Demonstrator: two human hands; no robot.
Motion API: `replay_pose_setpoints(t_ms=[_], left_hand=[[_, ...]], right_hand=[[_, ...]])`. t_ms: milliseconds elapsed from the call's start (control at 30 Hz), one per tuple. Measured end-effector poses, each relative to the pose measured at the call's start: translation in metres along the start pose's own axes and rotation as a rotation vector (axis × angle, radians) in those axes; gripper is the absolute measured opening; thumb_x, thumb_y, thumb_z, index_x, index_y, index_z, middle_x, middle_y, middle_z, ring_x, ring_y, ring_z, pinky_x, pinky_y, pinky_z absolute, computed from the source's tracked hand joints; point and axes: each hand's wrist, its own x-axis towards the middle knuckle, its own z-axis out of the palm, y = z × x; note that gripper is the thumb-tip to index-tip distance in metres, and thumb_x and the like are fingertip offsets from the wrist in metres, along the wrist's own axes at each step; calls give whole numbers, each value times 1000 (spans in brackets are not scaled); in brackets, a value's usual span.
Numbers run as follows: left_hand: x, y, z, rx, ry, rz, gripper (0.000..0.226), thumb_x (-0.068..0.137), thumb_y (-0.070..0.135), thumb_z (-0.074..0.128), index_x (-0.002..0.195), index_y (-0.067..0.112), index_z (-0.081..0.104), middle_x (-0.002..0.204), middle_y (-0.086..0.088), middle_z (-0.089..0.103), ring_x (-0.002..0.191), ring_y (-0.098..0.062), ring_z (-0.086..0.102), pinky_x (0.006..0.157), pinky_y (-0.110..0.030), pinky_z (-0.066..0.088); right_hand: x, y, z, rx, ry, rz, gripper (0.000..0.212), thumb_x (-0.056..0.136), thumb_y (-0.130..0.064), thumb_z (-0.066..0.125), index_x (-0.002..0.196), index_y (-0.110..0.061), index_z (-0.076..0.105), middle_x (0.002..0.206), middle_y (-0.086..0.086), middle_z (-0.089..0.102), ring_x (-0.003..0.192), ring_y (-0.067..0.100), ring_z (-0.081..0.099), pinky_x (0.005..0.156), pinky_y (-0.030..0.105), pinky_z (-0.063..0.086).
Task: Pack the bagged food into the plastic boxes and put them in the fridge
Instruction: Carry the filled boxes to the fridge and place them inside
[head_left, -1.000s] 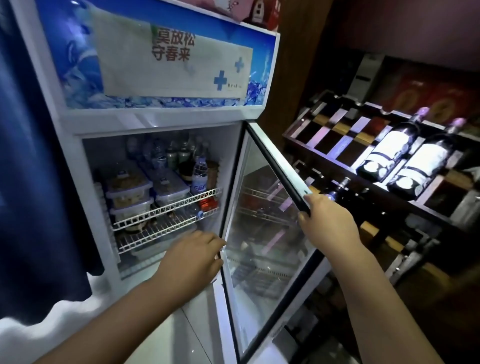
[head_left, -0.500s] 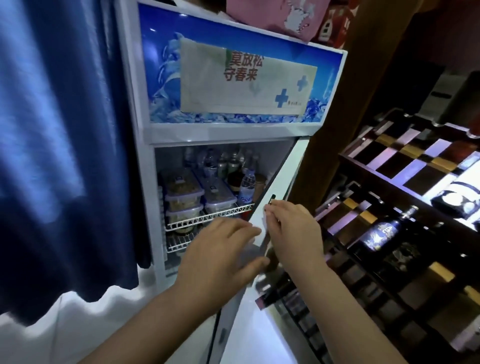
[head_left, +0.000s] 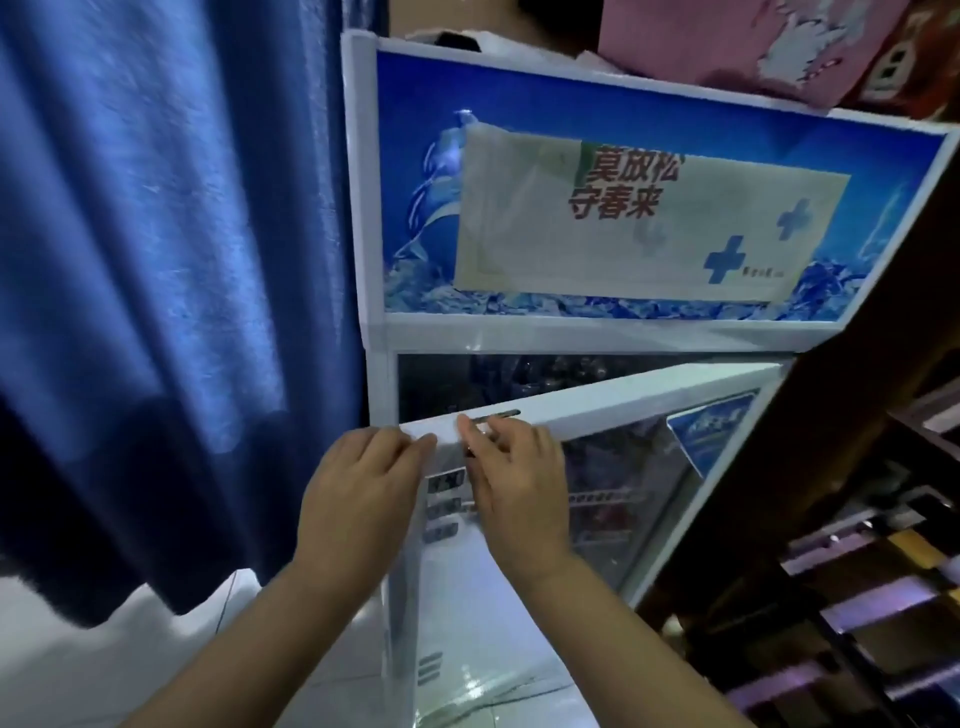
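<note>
A person's left hand and right hand press side by side on the upper corner of the white-framed glass door of a white display fridge, which stands just beside a blue fabric curtain. Each grip is slack, with fingers nearly straight and nothing held. The door stands slightly ajar, and the contents behind its dark glass cannot be made out.

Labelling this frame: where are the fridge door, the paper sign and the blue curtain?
fridge door (head_left: 623, 402), head view, white top frame.
paper sign (head_left: 571, 260), head view, blank middle.
blue curtain (head_left: 156, 260), head view, middle folds.
</note>
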Motion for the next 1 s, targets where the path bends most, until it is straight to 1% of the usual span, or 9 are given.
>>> replay_pose_setpoints(t_ms=[67,133,267,367,533,667,867,933,1000], left_hand=[[15,-13,16,35,29,-35,44,58,6,84,100,7,71,89,-10,68,80,-30,63,69,-36,52],[30,-27,35,62,87,-60,36,65,5,79,100,8,70,91,-9,68,85,-30,62,73,-35,52],[58,-48,70,98,170,-105,24,82,12,59,104,8,68,100,-9,67,92,-28,61,80,-35,48],[64,-57,86,135,221,-113,21,84,11,60,103,8,68,102,-9,68,90,-27,58,82,-33,44],[60,-62,103,177,298,-144,20,84,8,66,104,8,68,103,-12,68,96,-25,52,87,-32,42],[64,-67,114,217,278,-162,24,86,11,64,109,12,68,103,-9,67,95,-26,56,86,-32,44],[65,-71,117,228,279,-151,25,85,9,67,110,12,68,100,-10,68,94,-25,54,86,-31,43],[67,-70,116,214,266,-159,26,85,10,66,111,12,67,102,-10,68,95,-27,56,87,-31,43],[70,-65,113,171,233,-165,29,85,8,64,114,11,66,104,-10,67,98,-26,54,87,-31,45]], right_hand=[[11,7,23,-4,-30,-17,56,74,-7,76,126,-20,58,107,9,62,86,27,57,76,39,48],[23,14,42,0,-52,-29,67,70,-5,78,129,-22,52,115,9,57,89,28,56,79,40,47],[43,30,70,29,-98,-63,75,68,1,73,135,-18,45,130,13,48,100,33,55,86,44,47],[46,40,85,38,-125,-120,79,70,2,68,140,-17,36,138,13,37,104,35,50,89,46,46],[51,54,99,76,-99,-219,80,72,1,68,141,-17,33,138,13,34,104,34,47,91,45,45],[55,60,105,114,-87,-236,74,70,4,66,137,-14,40,136,13,35,101,33,46,88,45,46],[60,63,104,164,-138,-243,68,71,1,67,135,-11,46,136,12,35,106,33,46,89,46,46],[62,62,100,175,-150,-240,67,70,1,68,133,-9,48,135,14,38,107,33,50,90,45,45],[64,61,95,213,-153,-245,61,71,3,68,130,-6,52,132,17,47,105,32,55,89,44,46]])
